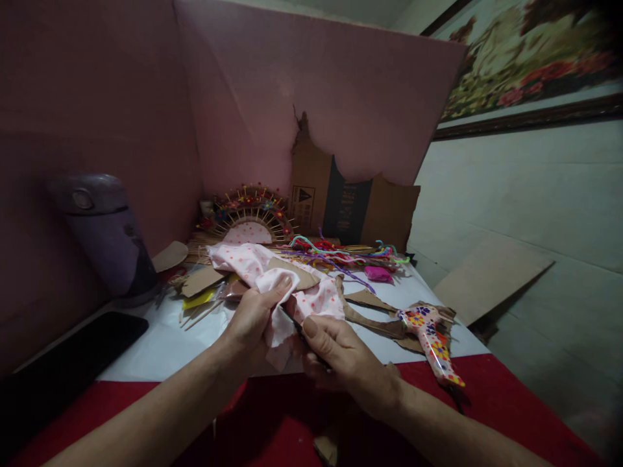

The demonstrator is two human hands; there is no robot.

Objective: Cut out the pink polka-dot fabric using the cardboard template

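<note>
Two risks are noted: the left fingers could be nicked, or the dotted cloth cut crookedly, should folds hide the edge of the dark tool — probably scissors, tip unclear. The cloth is pinched by the left hand above the white sheet, against a cardboard piece; the tool is gripped by the right hand. Both forearms are angled inward — hands close together, left thumb uppermost.

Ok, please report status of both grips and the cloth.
Left grip closed on dotted cloth. Right grip closed on dark tool. Cardboard piece near left grip.
</note>
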